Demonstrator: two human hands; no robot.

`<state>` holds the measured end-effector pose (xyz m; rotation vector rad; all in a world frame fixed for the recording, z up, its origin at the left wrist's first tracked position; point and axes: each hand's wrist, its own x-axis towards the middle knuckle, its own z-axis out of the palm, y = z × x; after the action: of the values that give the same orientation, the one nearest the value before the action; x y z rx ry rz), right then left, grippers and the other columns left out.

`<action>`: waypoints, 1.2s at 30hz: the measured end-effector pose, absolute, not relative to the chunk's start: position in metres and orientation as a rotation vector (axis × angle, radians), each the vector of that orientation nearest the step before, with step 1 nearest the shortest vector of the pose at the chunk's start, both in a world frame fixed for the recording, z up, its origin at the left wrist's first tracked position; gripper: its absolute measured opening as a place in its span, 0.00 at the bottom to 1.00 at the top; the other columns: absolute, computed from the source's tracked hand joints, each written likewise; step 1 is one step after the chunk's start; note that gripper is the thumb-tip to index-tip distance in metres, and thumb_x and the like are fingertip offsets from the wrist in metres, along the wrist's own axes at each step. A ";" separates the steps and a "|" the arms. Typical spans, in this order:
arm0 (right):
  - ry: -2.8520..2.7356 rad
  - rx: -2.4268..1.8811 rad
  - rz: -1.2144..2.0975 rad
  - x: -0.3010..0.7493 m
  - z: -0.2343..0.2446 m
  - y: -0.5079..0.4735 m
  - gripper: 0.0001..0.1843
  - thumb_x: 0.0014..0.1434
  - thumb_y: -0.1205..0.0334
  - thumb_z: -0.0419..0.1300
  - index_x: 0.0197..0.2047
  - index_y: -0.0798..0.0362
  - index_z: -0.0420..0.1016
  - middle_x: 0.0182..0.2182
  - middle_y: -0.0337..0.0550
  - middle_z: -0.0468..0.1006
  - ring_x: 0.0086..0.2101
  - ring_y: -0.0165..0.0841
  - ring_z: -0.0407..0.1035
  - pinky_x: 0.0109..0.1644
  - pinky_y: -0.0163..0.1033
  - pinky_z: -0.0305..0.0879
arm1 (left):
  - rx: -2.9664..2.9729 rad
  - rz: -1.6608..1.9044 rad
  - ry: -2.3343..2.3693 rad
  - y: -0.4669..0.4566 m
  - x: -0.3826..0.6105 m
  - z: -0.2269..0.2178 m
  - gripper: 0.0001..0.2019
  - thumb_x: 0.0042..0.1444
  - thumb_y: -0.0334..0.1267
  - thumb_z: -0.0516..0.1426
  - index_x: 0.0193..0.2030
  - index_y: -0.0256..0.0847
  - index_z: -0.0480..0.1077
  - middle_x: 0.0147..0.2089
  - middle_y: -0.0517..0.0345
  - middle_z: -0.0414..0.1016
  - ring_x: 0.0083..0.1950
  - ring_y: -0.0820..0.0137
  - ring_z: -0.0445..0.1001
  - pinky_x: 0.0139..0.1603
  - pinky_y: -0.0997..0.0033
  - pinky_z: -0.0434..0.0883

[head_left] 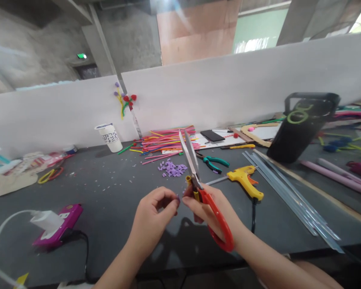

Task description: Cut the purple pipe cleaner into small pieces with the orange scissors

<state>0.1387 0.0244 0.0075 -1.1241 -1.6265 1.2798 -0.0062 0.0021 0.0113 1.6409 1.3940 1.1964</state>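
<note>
My right hand (210, 204) holds a pair of scissors (219, 224) with red handles. Their blades point up and away from me, slightly apart. A small yellow part shows beside the blades' pivot; I cannot tell whether it belongs to the scissors. My left hand (156, 212) is closed in a pinch, with a tiny purple piece (178, 198) at the fingertips. The fingertips of both hands are close together above the dark table (108, 216). Just beyond them lies a heap of short purple pieces (172, 168).
Behind the heap are many pipe cleaners (165, 140). To the right lie teal-handled pliers (215, 162), a yellow glue gun (245, 180), clear glue sticks (291, 196) and a black tumbler (301, 128). A paper cup (108, 137) and a purple power strip (60, 226) stand left.
</note>
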 end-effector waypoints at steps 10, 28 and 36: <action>-1.564 -1.053 1.511 0.144 0.012 0.029 0.04 0.47 0.64 0.52 0.23 0.53 0.61 0.10 0.27 0.59 0.13 0.22 0.55 0.15 0.27 0.52 | 1.525 1.065 1.246 0.000 0.002 0.010 0.07 0.49 0.35 0.54 0.24 0.38 0.70 0.23 0.59 0.67 0.26 0.71 0.66 0.29 0.73 0.63; -1.607 -0.984 1.448 0.145 0.009 0.031 0.05 0.49 0.62 0.53 0.26 0.54 0.63 0.12 0.28 0.59 0.13 0.22 0.56 0.15 0.26 0.53 | 1.239 1.115 1.224 0.001 0.001 0.013 0.03 0.43 0.33 0.59 0.22 0.37 0.70 0.18 0.63 0.67 0.21 0.76 0.64 0.24 0.77 0.61; -1.730 -1.051 1.281 0.143 0.007 0.030 0.06 0.48 0.61 0.51 0.24 0.53 0.60 0.15 0.30 0.58 0.15 0.23 0.56 0.18 0.28 0.53 | 1.348 1.084 1.263 0.001 0.000 0.011 0.02 0.44 0.33 0.59 0.24 0.37 0.71 0.19 0.62 0.67 0.22 0.73 0.66 0.24 0.76 0.62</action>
<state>0.1432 0.0299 0.0073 -1.0510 -1.7296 1.2811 0.0001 0.0013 0.0108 1.3481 1.2627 1.0843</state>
